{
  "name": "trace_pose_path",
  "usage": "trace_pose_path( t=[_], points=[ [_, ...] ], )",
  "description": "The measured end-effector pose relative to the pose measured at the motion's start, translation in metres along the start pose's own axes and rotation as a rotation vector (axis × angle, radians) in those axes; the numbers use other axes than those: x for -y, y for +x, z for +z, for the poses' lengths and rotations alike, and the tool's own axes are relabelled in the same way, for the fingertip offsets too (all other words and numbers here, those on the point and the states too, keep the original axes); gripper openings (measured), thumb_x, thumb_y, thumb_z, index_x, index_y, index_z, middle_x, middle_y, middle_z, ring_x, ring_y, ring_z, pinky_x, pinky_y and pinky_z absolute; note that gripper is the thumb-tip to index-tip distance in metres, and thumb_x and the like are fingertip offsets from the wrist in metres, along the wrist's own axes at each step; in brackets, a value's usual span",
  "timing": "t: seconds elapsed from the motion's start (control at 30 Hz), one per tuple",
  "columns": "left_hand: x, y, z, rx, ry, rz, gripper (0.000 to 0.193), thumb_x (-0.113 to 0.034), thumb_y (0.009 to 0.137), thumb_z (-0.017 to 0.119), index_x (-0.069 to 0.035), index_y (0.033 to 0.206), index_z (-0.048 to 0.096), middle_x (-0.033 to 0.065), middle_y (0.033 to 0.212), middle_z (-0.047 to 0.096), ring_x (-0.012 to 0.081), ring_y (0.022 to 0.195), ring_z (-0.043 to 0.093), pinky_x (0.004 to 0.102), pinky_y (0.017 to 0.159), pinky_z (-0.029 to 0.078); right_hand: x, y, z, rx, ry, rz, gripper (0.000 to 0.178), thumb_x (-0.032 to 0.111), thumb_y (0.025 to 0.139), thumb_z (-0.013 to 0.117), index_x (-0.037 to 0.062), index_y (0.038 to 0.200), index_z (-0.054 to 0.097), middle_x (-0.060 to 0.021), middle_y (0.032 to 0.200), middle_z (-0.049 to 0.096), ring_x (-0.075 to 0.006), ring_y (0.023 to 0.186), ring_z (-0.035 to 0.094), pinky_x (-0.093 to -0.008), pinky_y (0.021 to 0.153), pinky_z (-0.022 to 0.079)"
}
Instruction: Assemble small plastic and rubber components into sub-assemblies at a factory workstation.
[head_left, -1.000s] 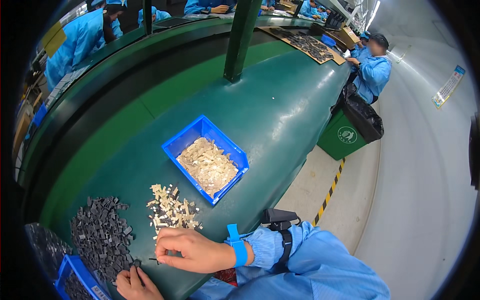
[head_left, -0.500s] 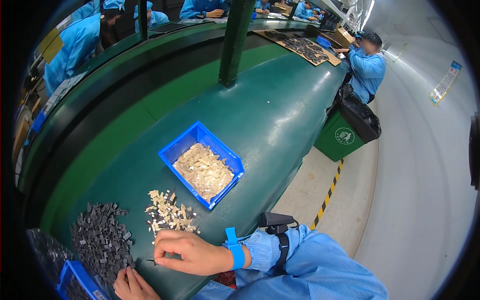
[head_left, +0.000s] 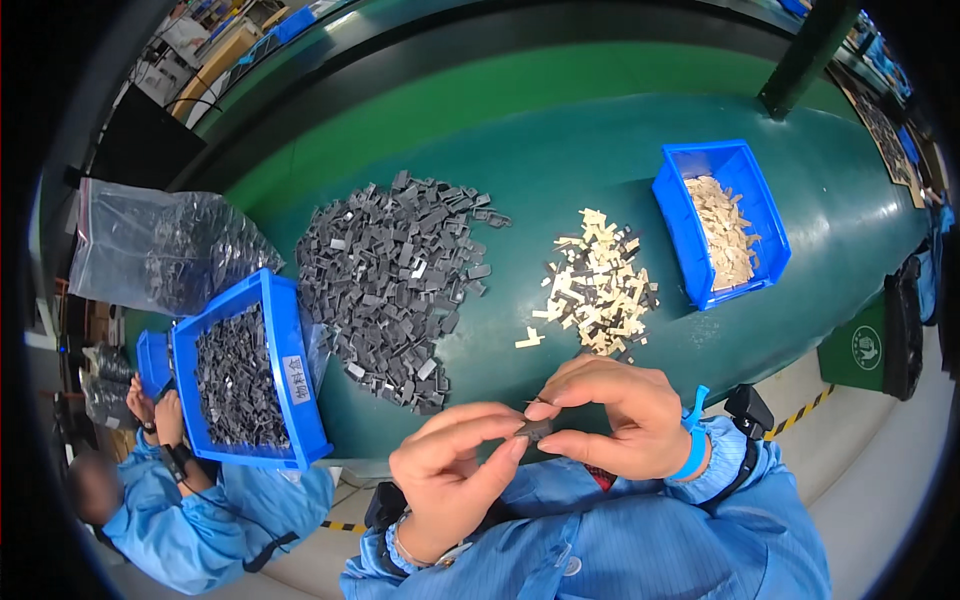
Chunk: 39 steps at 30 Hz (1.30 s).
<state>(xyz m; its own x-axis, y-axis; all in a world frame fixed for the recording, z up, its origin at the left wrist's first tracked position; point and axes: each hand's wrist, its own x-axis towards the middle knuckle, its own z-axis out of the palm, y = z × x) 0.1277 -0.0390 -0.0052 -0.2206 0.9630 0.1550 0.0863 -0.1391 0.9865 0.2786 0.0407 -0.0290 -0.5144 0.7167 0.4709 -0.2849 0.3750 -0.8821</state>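
Note:
In front of my body my two hands meet at a small dark grey plastic part [head_left: 536, 430]. My left hand [head_left: 455, 470] pinches it between thumb and fingertips. My right hand [head_left: 620, 415], with a blue wrist strap, has its thumb against the part's other side. A thin, small piece [head_left: 530, 402] shows at the right index fingertip; its kind is too small to make out. Beyond the left hand lies a heap of dark grey plastic parts [head_left: 395, 280]. Past the right hand is a smaller pile of cream and black pieces [head_left: 600, 280].
A blue bin [head_left: 770, 240] of beige pieces stands at the right. Another blue bin [head_left: 312, 410] of dark parts is at the left, beside a clear plastic bag [head_left: 150, 260]. A co-worker [head_left: 190, 510] sits at far left. A green post [head_left: 800, 70] rises at the back right.
The view has swung to the left. My hands, apart before, are now together, with the dark grey part raised between them in the left fingers.

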Motion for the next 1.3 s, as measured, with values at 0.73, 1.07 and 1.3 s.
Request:
trace_pose_path(
  t=[0.73, 1.07, 1.3],
  points=[
    [0.02, -0.004, 0.007, -0.049, -0.433, -0.242, 0.025, 0.012, 0.076, 0.058, 0.007, 0.1, 0.059, 0.0179, 0.095, 0.061, 0.0208, 0.081, 0.063, 0.0269, 0.071, 0.053, -0.003, -0.008, 0.012, -0.163, 0.481, 0.335, 0.01, -0.004, 0.08, 0.055, -0.0035, 0.089, 0.052, -0.0161, 0.103, 0.053, -0.0167, 0.09, 0.054, -0.0302, 0.078, 0.047],
    [0.023, -0.005, 0.01, -0.087, -0.272, -0.157, 0.023, 0.011, 0.075, 0.06, 0.008, 0.097, 0.06, 0.0173, 0.094, 0.061, 0.0198, 0.079, 0.063, 0.0254, 0.069, 0.053, -0.007, -0.01, 0.018, -0.207, 0.528, 0.403, 0.008, -0.004, 0.082, 0.054, -0.0049, 0.089, 0.052, -0.0137, 0.102, 0.052, -0.0131, 0.086, 0.053, -0.026, 0.074, 0.048],
    [0.022, -0.006, 0.01, -0.096, -0.265, -0.14, 0.022, 0.01, 0.075, 0.061, 0.007, 0.097, 0.06, 0.0173, 0.095, 0.061, 0.0184, 0.078, 0.063, 0.0244, 0.068, 0.052, -0.004, -0.009, 0.019, -0.23, 0.499, 0.452, 0.003, -0.004, 0.081, 0.055, -0.0023, 0.082, 0.053, -0.015, 0.099, 0.054, -0.0152, 0.088, 0.054, -0.029, 0.077, 0.046]
  ],
)
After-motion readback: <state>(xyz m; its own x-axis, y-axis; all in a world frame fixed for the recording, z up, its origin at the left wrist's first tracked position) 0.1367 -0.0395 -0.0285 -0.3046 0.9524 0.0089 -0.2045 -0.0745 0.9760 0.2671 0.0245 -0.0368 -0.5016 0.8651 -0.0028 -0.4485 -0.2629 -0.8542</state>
